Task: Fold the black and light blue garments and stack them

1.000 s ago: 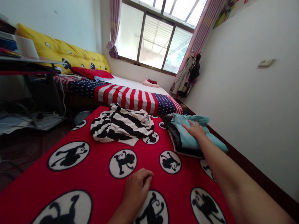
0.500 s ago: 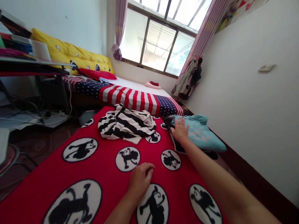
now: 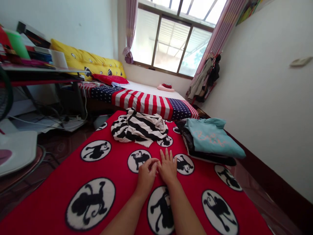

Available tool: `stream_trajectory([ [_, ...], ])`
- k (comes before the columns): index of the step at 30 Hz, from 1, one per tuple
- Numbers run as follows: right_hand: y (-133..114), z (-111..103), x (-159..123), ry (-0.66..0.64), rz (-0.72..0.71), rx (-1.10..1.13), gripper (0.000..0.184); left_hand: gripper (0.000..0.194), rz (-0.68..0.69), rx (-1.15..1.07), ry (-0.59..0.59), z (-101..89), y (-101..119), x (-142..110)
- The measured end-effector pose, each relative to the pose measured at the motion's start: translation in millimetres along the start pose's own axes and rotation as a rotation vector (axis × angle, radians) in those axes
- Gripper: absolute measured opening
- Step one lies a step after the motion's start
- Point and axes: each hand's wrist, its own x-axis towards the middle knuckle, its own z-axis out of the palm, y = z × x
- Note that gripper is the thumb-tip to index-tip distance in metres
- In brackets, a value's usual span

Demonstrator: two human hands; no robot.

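Observation:
My left hand (image 3: 146, 174) is over the red monkey-print blanket (image 3: 124, 202), its fingers loosely bent, thumb apart from them and nothing visible in its grasp. Right beside it, my right hand (image 3: 168, 166) has its fingers spread, palm down and holding nothing; the two hands meet or nearly meet at the fingertips. Ahead of both lies a crumpled black-and-white striped shirt (image 3: 144, 127). To the right, a folded light-blue top (image 3: 212, 137) rests on a stack with dark folded clothes (image 3: 187, 135) under it.
Beyond the blanket stands a bed with a stars-and-stripes cover (image 3: 144, 101). A cluttered desk (image 3: 44, 69) and a white chair (image 3: 18, 150) are on the left. The bare wall (image 3: 269, 107) runs along the right. Clothes hang (image 3: 205, 78) by the window.
My right hand has left the light-blue top and come back to the left, beside my left hand. My left hand has shifted slightly forward. The view has turned a little left.

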Motion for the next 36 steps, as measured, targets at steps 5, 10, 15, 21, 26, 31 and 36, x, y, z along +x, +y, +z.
stream_trajectory([
  [5,3.3,0.8,-8.8,0.058,-0.017,0.114,0.054,0.023,0.195,0.218,0.107,-5.8,0.5,5.9],
  [10,14.4,2.9,-3.4,0.148,-0.043,0.293,0.039,0.036,0.374,0.667,0.257,-33.8,8.6,47.5],
  [15,19.9,5.7,-0.2,0.225,-0.046,0.415,0.029,0.061,0.211,0.960,0.340,-75.4,22.8,125.0],
  [21,21.7,10.2,3.8,0.262,-0.045,0.470,0.026,0.057,-0.030,0.943,0.285,-102.3,34.4,182.3],
  [26,24.7,12.9,7.9,0.333,-0.036,0.588,0.024,0.047,0.046,0.937,0.115,-92.5,40.1,161.9],
  [31,30.0,12.6,12.0,0.429,0.108,1.004,0.047,0.053,0.223,0.926,-0.197,-80.8,31.5,61.8],
  [36,30.9,11.2,10.6,0.416,0.130,1.138,0.063,0.068,0.347,0.843,-0.484,-82.7,40.2,-52.8],
])
